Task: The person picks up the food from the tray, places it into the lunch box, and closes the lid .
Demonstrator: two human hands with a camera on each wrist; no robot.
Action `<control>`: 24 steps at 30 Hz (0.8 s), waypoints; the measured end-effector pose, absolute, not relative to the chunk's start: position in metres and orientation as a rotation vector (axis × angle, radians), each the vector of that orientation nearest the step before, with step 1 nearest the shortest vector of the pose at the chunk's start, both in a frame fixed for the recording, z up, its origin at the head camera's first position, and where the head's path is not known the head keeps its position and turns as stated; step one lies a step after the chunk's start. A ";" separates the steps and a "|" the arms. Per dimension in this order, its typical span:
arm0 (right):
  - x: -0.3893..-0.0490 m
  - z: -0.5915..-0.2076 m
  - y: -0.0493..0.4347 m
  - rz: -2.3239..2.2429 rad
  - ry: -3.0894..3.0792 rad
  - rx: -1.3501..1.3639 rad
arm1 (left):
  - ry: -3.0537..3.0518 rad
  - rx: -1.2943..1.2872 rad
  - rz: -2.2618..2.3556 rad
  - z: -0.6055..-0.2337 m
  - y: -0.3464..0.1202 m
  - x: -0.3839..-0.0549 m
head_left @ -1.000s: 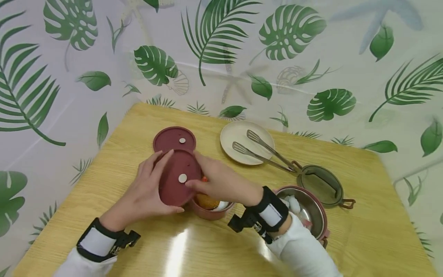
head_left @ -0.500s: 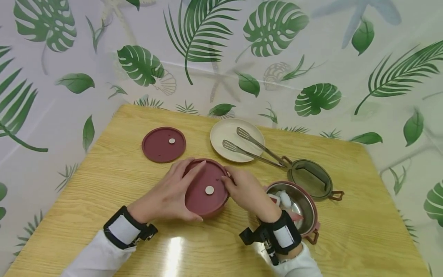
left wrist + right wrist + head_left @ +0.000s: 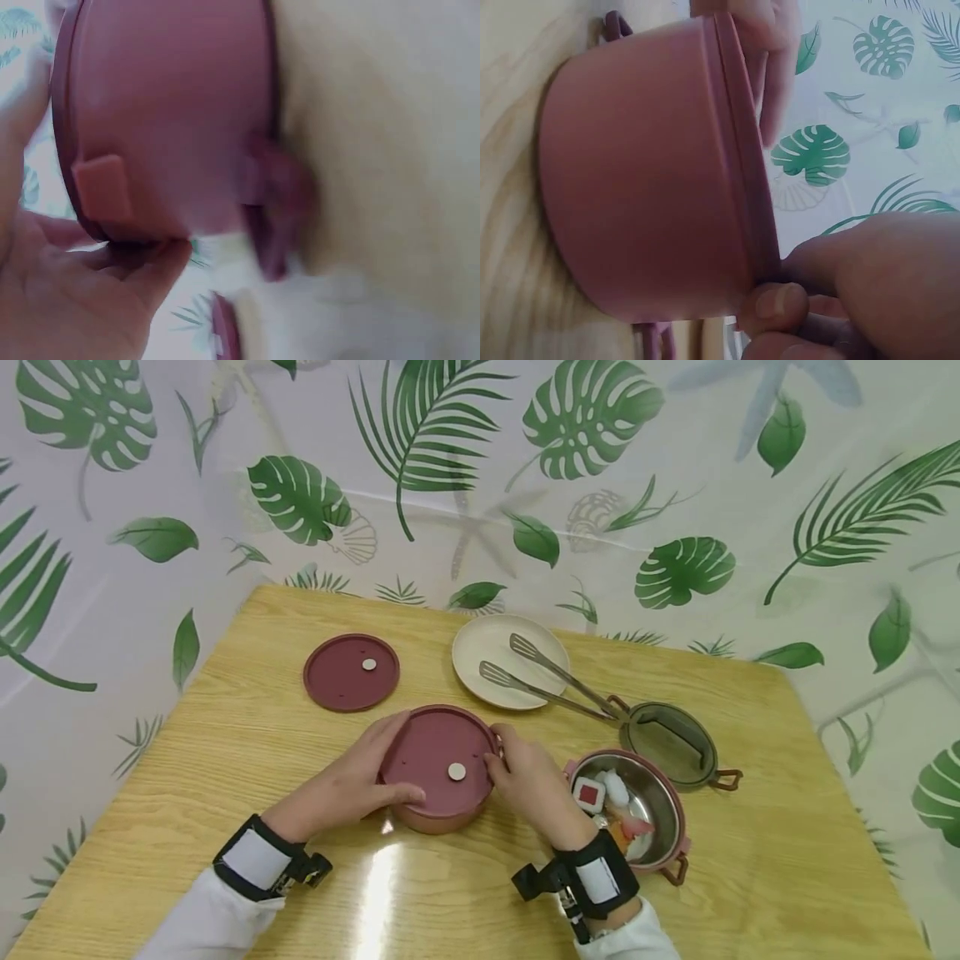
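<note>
A round maroon lid (image 3: 431, 747) with a white button sits on a pink pot (image 3: 442, 822) in the middle of the table. In the right wrist view the lid's rim lies along the top of the pot wall (image 3: 637, 180). My left hand (image 3: 352, 785) spans the lid's left side, thumb over its near edge and fingers round the far edge. On the opposite side my right hand (image 3: 532, 781) pinches the rim between thumb and fingers. The left wrist view shows the pot's side handle (image 3: 274, 195), blurred.
Behind on the left lies a second maroon lid (image 3: 351, 672). Two slotted turners (image 3: 551, 693) rest partly across a cream plate (image 3: 480, 647). To the right, a pot (image 3: 678, 835) holds several play-food pieces, beside a dark green oval lidded pan (image 3: 678, 760).
Both hands have brought the lid rightward and down over the pot, covering the food inside. My left thumb has come onto the lid's top. The view has turned slightly right.
</note>
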State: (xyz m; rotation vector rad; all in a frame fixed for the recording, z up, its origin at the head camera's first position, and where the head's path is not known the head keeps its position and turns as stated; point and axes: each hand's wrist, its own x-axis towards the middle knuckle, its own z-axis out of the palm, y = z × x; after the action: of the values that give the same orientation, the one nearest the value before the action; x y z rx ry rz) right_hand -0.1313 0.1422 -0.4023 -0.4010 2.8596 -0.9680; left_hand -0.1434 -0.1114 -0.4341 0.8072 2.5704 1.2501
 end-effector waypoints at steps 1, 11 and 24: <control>-0.131 -0.403 0.143 -0.979 2.851 -0.392 | 2.534 0.778 1.319 -0.437 -0.114 -0.143; -0.129 -0.412 0.146 -1.159 2.688 -0.345 | 2.397 0.522 1.754 -0.424 -0.114 -0.125; -0.130 -0.425 0.149 -1.545 2.362 -0.164 | 2.732 0.594 1.547 -0.460 -0.105 -0.137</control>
State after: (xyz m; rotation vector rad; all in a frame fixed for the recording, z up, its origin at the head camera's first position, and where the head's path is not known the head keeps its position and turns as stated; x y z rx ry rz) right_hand -0.1305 0.1490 -0.4254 -0.1638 2.3620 -1.5446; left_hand -0.1368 -0.1045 -0.4601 0.5939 2.7325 1.5475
